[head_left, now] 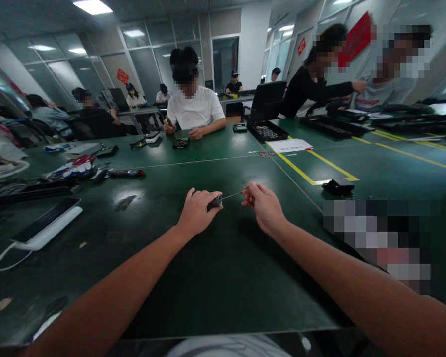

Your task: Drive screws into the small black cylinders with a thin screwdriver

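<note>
My left hand [195,214] is closed around a short dark cylinder [216,202] whose metal-rimmed round end points to the right. Most of its body is hidden under my fingers. From that end a thin straight rod or wire [231,196] runs across to my right hand [266,209]. There my thumb and fingers are pinched together on its far end, where a small reddish bit shows. Both hands are held above the green table [208,277], near its middle.
A dark-screened phone [46,218] and a white power bank with a strap [55,230] lie left. A pen-shaped tool [126,173] is beyond. Across sits a person in white [196,111]. A black part [338,187], paper [290,145] and tray [258,135] are right.
</note>
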The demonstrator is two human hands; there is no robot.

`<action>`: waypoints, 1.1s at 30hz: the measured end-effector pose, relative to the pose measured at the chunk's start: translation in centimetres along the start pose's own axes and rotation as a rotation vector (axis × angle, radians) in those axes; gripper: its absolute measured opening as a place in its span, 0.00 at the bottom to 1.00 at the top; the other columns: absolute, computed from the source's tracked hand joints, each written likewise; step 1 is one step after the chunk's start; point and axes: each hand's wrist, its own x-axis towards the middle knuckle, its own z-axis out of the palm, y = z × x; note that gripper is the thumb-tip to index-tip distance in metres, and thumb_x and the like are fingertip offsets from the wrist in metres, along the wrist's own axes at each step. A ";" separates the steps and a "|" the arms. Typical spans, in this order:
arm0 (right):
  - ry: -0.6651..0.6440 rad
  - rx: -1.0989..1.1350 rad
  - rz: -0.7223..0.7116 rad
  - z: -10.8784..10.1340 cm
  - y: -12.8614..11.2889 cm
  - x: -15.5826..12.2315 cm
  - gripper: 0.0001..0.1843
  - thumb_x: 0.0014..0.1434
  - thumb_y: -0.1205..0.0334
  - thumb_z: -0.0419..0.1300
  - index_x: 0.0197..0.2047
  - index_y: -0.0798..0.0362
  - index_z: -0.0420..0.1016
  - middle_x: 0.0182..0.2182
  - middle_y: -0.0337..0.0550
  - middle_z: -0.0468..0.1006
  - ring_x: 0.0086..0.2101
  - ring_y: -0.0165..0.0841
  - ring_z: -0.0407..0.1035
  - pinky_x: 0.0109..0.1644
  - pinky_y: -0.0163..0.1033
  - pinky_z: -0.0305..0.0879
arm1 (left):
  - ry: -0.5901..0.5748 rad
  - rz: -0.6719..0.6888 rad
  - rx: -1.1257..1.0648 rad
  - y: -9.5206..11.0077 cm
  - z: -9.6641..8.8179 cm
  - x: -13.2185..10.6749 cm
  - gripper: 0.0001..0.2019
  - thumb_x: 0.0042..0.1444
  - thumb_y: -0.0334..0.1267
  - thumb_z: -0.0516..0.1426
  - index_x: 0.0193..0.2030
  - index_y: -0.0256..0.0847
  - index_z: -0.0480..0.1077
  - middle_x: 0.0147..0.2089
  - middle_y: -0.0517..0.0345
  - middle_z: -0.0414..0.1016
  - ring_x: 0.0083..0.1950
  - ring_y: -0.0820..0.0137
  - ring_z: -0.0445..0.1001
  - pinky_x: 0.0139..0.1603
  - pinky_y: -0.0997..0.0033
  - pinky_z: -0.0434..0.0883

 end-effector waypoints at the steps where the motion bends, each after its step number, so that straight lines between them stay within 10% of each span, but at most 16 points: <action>1: 0.049 0.044 0.069 -0.1 0.0 0.2 0.16 0.61 0.48 0.59 0.29 0.50 0.69 0.22 0.35 0.67 0.23 0.29 0.62 0.30 0.39 0.64 | -0.001 0.001 0.010 -0.1 0.0 0.1 0.17 0.65 0.44 0.59 0.60 0.49 0.71 0.50 0.56 0.77 0.55 0.59 0.72 0.71 0.39 0.53; 15: 0.018 -0.098 -0.077 0.0 0.7 0.0 0.15 0.63 0.47 0.58 0.36 0.51 0.71 0.27 0.38 0.74 0.26 0.30 0.67 0.33 0.39 0.66 | -0.062 -0.075 -0.104 -0.7 0.6 0.2 0.18 0.63 0.44 0.62 0.58 0.50 0.72 0.50 0.57 0.78 0.54 0.58 0.73 0.71 0.36 0.50; 21: 0.001 -0.236 -0.191 0.0 0.3 -0.4 0.14 0.65 0.49 0.55 0.38 0.51 0.71 0.29 0.38 0.75 0.28 0.31 0.68 0.35 0.40 0.66 | -0.045 -0.056 -0.163 -0.2 0.4 0.2 0.17 0.62 0.42 0.63 0.57 0.46 0.73 0.50 0.56 0.79 0.50 0.59 0.74 0.58 0.51 0.68; 33: -0.091 -0.235 -0.302 0.0 -0.1 -1.0 0.12 0.67 0.50 0.55 0.39 0.50 0.70 0.31 0.39 0.76 0.31 0.33 0.70 0.39 0.42 0.67 | -0.003 -0.093 -0.224 -0.3 0.3 0.2 0.16 0.60 0.38 0.64 0.55 0.44 0.74 0.53 0.54 0.78 0.54 0.60 0.75 0.57 0.56 0.70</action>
